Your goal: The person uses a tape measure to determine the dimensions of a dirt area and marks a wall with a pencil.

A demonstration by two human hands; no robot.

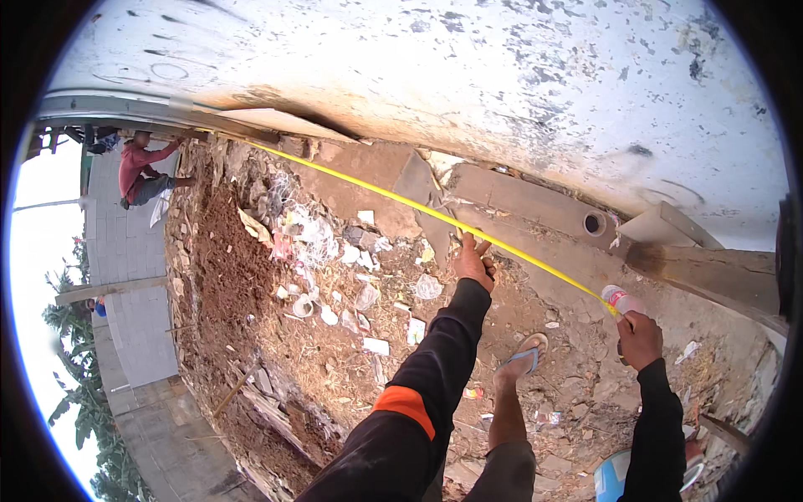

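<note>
A yellow tape measure (pixel 393 196) stretches taut on a slant from the far left, by the wall's foot, to my right hand (pixel 641 340). That hand is closed round the tape's near end; the case is mostly hidden under my fingers. My left hand (pixel 474 263) is midway along the tape, its fingertips at the tape's lower edge. Its fingers are curled, and a small dark thing shows by them, too small to name. At the tape's far end a person in a red top (pixel 144 171) crouches, one arm reaching to the wall's foot. A clear plastic bottle (pixel 621 299) lies beside my right hand.
A stained white wall (pixel 502 75) runs along the top. Below it are a concrete ledge (pixel 523 201) with a pipe opening (pixel 595 222) and a wooden beam (pixel 711 272). Litter (pixel 314 238) and dug soil (pixel 219 251) cover the ground. My sandalled foot (pixel 525 356) stands between my arms.
</note>
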